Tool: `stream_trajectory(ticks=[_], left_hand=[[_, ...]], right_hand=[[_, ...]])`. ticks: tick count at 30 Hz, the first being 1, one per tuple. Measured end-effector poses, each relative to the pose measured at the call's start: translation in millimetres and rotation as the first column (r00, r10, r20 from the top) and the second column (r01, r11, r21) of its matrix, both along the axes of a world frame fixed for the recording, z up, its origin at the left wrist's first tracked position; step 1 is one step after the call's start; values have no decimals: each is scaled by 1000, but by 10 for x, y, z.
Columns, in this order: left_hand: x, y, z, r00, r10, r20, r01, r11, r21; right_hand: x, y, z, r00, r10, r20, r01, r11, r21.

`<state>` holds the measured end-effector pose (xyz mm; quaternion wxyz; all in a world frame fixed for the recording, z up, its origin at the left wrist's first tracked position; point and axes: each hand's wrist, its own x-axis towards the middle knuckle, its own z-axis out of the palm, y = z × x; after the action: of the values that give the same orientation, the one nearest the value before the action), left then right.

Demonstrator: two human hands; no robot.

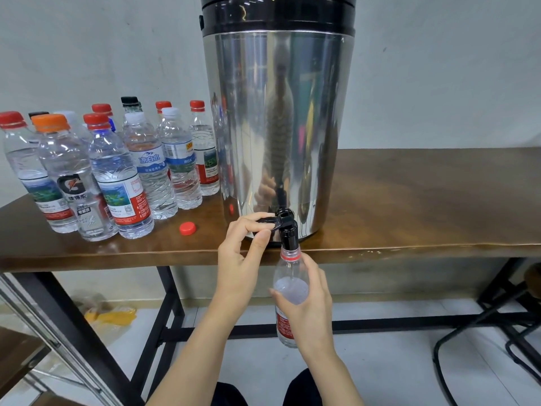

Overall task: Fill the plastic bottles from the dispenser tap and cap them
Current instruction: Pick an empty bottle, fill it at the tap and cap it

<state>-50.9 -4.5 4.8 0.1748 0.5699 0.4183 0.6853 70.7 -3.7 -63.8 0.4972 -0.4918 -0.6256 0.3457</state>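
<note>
The bottle [289,268] is being gripped by the right hand [310,306] under the tap [287,230], whose lever [267,220] is being pinched by the left hand [246,256], so water [292,290] may be spilled if it slips.

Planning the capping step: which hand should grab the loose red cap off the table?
Left, probably: the left hand pinching the tap lever is nearer the red cap; the right hand grips the bottle.

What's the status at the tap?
Left hand pinching tap lever. Right hand holds bottle under spout. Red cap loose on table. Nothing blocking.
</note>
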Motion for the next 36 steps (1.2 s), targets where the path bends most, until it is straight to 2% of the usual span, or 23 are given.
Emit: stream_trajectory(ticks=[36], left_hand=[[32,-10,13,1000,-7,28,7,1000,-5]], right_hand=[[3,24,-11,999,28,-47,-29,1000,-11]])
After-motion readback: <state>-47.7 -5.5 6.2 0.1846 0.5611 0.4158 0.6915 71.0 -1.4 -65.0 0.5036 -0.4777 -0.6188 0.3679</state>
